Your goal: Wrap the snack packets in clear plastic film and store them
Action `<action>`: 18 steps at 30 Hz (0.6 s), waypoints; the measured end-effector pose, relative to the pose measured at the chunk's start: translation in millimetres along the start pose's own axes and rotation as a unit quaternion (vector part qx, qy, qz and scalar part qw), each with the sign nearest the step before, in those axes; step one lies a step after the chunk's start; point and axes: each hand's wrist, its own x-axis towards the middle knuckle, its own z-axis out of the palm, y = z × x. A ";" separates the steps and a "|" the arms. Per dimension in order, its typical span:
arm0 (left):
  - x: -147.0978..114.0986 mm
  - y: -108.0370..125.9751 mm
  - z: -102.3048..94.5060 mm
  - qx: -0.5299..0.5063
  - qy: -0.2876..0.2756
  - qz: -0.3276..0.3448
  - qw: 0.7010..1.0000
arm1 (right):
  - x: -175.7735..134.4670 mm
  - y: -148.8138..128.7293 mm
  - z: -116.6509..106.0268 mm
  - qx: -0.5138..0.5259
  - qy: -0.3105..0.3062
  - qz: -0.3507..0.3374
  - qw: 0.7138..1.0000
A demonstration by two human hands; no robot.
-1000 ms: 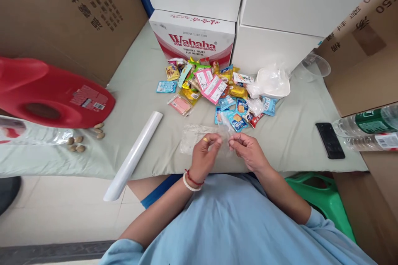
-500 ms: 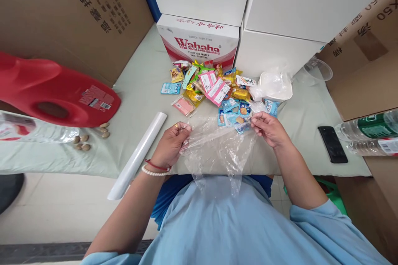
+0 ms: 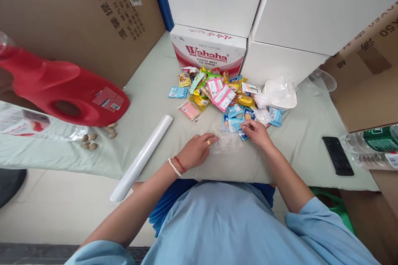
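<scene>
A crumpled clear plastic bag (image 3: pixel 228 143) lies on the table between my hands. My left hand (image 3: pixel 199 149), wearing a ring, has its fingers stretched out at the bag's left edge, touching it. Thumb and fingers of my right hand (image 3: pixel 257 133) pinch a small blue snack packet (image 3: pixel 241 132) at the bag's upper right. Just beyond are more blue packets (image 3: pixel 234 111), pink-and-white packets (image 3: pixel 224 97) and a yellow-gold packet (image 3: pixel 245 100), heaped together. Left of the heap is a flat clear packet with pink contents (image 3: pixel 189 109).
A white roll (image 3: pixel 143 157) lies left of my left arm. Farther left are a red jug (image 3: pixel 71 91), a clear bottle (image 3: pixel 59 126) and several brown nuts (image 3: pixel 90 140). A white bowl (image 3: pixel 287 101), phone (image 3: pixel 338 155) and bottles (image 3: pixel 373 138) stand right. Boxes (image 3: pixel 211 51) close off the back.
The plastic bag, earlier stretched between both hands, has come down onto the table. My right hand has let go of it and now pinches a blue packet. The view has shifted slightly.
</scene>
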 end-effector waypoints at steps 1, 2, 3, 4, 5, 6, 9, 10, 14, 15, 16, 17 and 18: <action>-3.5 -0.5 1.8 -0.027 -0.018 -0.005 0.999 | 0.2 0.0 -2.4 -0.010 0.007 -0.004 1.000; -7.9 -1.6 3.5 -0.056 -0.032 -0.012 0.998 | 0.4 0.4 -4.9 -0.017 0.015 -0.005 1.000; -12.8 -3.0 5.3 -0.084 -0.043 -0.020 0.995 | 0.6 1.1 -7.3 -0.018 0.024 -0.006 1.000; -17.5 -4.5 7.4 -0.106 -0.051 -0.032 0.993 | 0.8 2.1 -9.4 -0.017 0.032 -0.005 0.999; -21.7 -6.0 10.0 -0.120 -0.056 -0.048 0.990 | 1.1 3.3 -11.1 -0.015 0.037 -0.005 0.999; -24.9 -7.5 13.0 -0.126 -0.059 -0.066 0.988 | 1.5 4.3 -12.4 -0.014 0.039 -0.005 0.999; -28.9 -12.1 21.1 -0.100 -0.057 -0.114 0.987 | 3.6 5.4 -14.3 -0.031 0.037 -0.011 0.999; -29.2 -13.7 21.9 -0.084 -0.049 -0.116 0.988 | 4.4 4.9 -15.0 -0.045 0.037 -0.015 0.998; -36.6 -16.6 8.6 -0.038 0.009 -0.021 0.999 | 7.5 1.0 -20.2 -0.113 0.059 -0.038 0.991; -41.1 -15.7 2.8 -0.024 0.026 0.008 0.999 | 8.2 0.9 -21.8 -0.120 0.066 -0.043 0.990; -46.4 -14.2 -2.8 -0.008 0.039 0.029 0.999 | 8.8 1.5 -23.1 -0.121 0.071 -0.045 0.989; -52.1 -12.3 -7.5 0.010 0.046 0.040 0.998 | 9.5 2.7 -24.0 -0.117 0.072 -0.046 0.989; -57.5 -10.4 -10.8 0.027 0.048 0.045 0.997 | 10.2 4.3 -24.3 -0.113 0.070 -0.045 0.990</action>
